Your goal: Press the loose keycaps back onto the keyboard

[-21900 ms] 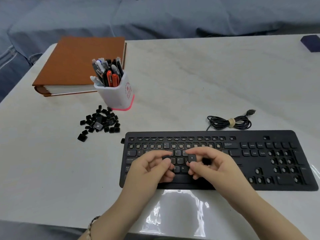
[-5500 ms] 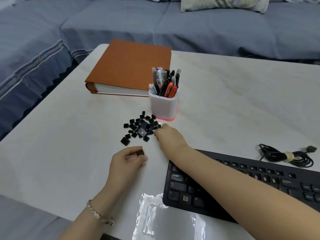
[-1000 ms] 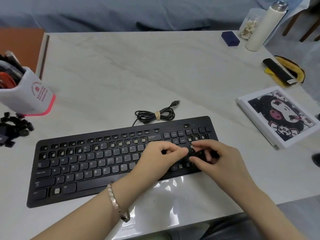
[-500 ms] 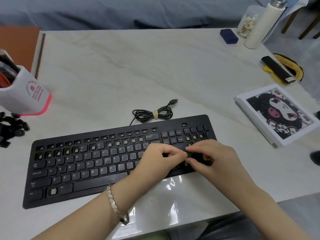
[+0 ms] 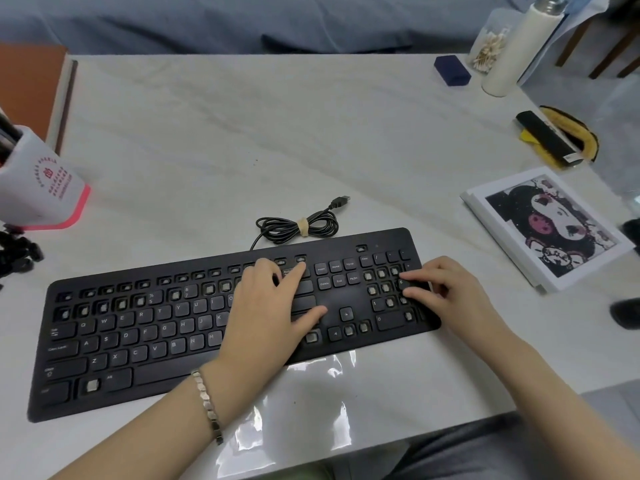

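One flat black plastic keyboard (image 5: pixel 337 296) lies along the front edge of the white marbled desk (image 5: pixel 242 133). Two bare hands are on it. The left hand (image 5: pixel 266 313) lies wide, fingers spread flat on keys right of the middle. The right hand (image 5: pixel 450 292), holding nothing, presses straight fingertips (image 5: pixel 408 282) on the number pad. One heap of small black loose keycaps (image 5: pixel 19 254) sits at the desk's left edge, partly cut off, so I can't count them.

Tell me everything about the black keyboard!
The keyboard is black, looks like plastic, has a number pad, and lies flat on the pale table. Many key spots are bare in the top rows and number pad; the letter keys are on. Its coiled, tied cable lies behind it, unplugged. The left hand rests on its middle; the right hand presses the number pad.
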### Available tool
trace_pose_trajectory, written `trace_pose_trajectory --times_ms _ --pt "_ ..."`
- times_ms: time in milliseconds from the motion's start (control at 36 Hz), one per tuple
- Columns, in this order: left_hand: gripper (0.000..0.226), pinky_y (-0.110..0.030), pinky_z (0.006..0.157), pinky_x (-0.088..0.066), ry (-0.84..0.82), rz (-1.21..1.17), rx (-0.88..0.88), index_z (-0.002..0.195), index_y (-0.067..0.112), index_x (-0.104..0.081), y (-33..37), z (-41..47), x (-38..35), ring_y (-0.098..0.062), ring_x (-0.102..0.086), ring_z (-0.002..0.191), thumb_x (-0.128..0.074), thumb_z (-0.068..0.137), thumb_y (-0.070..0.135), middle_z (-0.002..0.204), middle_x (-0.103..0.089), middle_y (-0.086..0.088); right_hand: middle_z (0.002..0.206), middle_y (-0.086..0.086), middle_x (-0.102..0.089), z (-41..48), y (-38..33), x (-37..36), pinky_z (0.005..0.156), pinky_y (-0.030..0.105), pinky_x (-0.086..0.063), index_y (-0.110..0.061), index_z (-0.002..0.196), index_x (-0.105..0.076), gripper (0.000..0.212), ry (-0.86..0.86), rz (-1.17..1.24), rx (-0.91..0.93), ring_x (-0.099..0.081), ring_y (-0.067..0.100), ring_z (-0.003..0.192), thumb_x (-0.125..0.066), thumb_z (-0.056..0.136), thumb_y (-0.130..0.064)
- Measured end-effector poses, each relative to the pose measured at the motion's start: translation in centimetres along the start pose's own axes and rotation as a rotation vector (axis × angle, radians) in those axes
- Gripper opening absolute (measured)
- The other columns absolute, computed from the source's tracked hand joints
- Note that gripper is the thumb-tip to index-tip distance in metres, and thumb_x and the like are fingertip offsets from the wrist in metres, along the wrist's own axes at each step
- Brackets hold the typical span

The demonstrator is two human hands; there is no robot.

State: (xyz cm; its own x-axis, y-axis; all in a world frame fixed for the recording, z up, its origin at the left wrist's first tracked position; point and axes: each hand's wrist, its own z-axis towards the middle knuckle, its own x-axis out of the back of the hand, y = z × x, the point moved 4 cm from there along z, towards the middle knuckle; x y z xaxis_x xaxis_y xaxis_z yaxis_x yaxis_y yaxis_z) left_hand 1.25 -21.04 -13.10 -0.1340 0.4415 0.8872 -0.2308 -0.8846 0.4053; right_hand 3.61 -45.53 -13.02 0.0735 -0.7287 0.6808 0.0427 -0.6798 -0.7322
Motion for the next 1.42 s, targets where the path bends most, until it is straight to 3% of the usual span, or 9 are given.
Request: trace_pose_trajectory --times_ms 167,500,667,861,972,1083,1194,1306,1417 --pt "0.064 -0.037 0.067 -0.047 -0.003 0.0 -0.003 0.114 0.007 -0.066 -0.2 -0.1 -0.1 -0.018 -0.034 0.077 -0.046 0.075 0.054 0.083 -0.047 -0.009 0.081 -0.004 -0.05 0.3 0.1 0.0 0.071 0.003 -0.033 -0.042 0.089 -0.062 0.034 -0.018 0.011 0.035 -0.048 -0.002 0.072 -0.071 0.077 -0.011" --pt "0.064 -0.037 0.067 -0.046 -0.007 -0.014 0.002 0.113 0.007 -0.067 -0.2 -0.1 -0.1 -0.019 -0.034 0.078 -0.045 0.076 0.054 0.083 -0.047 -0.008 0.083 -0.006 -0.05 0.3 0.2 -0.2 0.071 0.003 -0.033 -0.032 0.103 -0.065 0.032 0.005 -0.027 0.053 -0.048 -0.002 0.076 -0.071 0.078 -0.012" --pt "0.065 -0.038 0.066 -0.047 -0.026 0.006 0.009 0.115 0.006 -0.066 -0.2 -0.2 -0.1 -0.019 -0.034 0.077 -0.045 0.076 0.053 0.083 -0.048 -0.009 0.078 -0.001 -0.046 -2.1 -0.8 -1.1 0.049 0.023 -0.039 -0.024 0.109 -0.069 0.027 0.23 -0.378 0.249 -0.044 0.012 0.065 -0.051 0.089 -0.025" --pt "0.063 -0.036 0.075 -0.043 -0.04 -0.05 0.023 0.12 0.006 -0.062 -0.2 -0.3 0.0 -0.018 -0.037 0.081 -0.046 0.079 0.051 0.086 -0.048 -0.007 0.08 0.007 -0.048 -2.9 -1.3 -1.3 0.049 0.021 -0.032 -0.015 0.114 -0.066 0.038 0.222 -0.524 0.281 -0.047 0.021 0.062 -0.042 0.088 -0.026" --pt "0.041 -0.017 0.091 -0.028 -0.028 -0.265 0.117 0.132 0.004 -0.049 0.0 -0.3 0.9 -0.011 -0.038 0.089 -0.054 0.093 0.017 0.091 -0.039 0.003 0.079 0.01 -0.049 -2.9 -1.5 -1.5 0.047 0.026 -0.037 -0.012 0.112 -0.067 0.038 0.204 -0.57 0.286 -0.049 0.025 0.063 -0.042 0.087 -0.026" --pt "0.037 0.004 0.081 -0.025 -0.045 -0.513 0.268 0.127 0.01 -0.047 0.1 -0.1 1.8 0.015 -0.042 0.09 -0.036 0.095 -0.005 0.097 -0.045 0.008 0.076 0.008 -0.048 -3.1 -1.6 -1.7 0.045 0.027 -0.035 -0.012 0.111 -0.067 0.038 0.187 -0.592 0.286 -0.047 0.024 0.061 -0.042 0.087 -0.027" --pt "0.034 -0.006 0.062 -0.042 -0.083 -0.952 0.519 0.117 0.01 -0.052 -0.2 0.1 1.4 0.007 -0.058 0.065 -0.031 0.097 -0.008 0.093 -0.059 -0.001 0.074 0.0 -0.044 -3.0 -1.4 -1.6 0.052 0.023 -0.033 -0.018 0.114 -0.066 0.035 0.158 -0.521 0.21 -0.044 0.019 0.065 -0.045 0.089 -0.029" --pt "0.031 -0.014 0.062 -0.052 -0.114 -1.222 0.548 0.105 0.011 -0.058 0.3 -0.2 1.7 -0.009 -0.071 0.077 -0.037 0.095 -0.01 0.094 -0.066 -0.007 0.08 -0.006 -0.044 -2.8 -1.6 -1.3 0.069 0.019 -0.037 -0.028 0.124 -0.057 0.035 0.064 -0.281 -0.021 -0.046 0.01 0.078 -0.058 0.089 -0.022" --pt "0.028 -0.018 0.063 -0.055 -0.135 -1.332 0.55 0.1 0.008 -0.062 0.8 -0.7 2.2 -0.018 -0.072 0.08 -0.044 0.091 -0.012 0.084 -0.073 -0.007 0.068 -0.003 -0.055 -2.8 -4.3 -1.1 0.064 0.006 -0.037 -0.022 0.102 -0.069 0.023 0.149 0.07 -0.066 -0.048 0.003 0.064 -0.063 0.084 -0.009"
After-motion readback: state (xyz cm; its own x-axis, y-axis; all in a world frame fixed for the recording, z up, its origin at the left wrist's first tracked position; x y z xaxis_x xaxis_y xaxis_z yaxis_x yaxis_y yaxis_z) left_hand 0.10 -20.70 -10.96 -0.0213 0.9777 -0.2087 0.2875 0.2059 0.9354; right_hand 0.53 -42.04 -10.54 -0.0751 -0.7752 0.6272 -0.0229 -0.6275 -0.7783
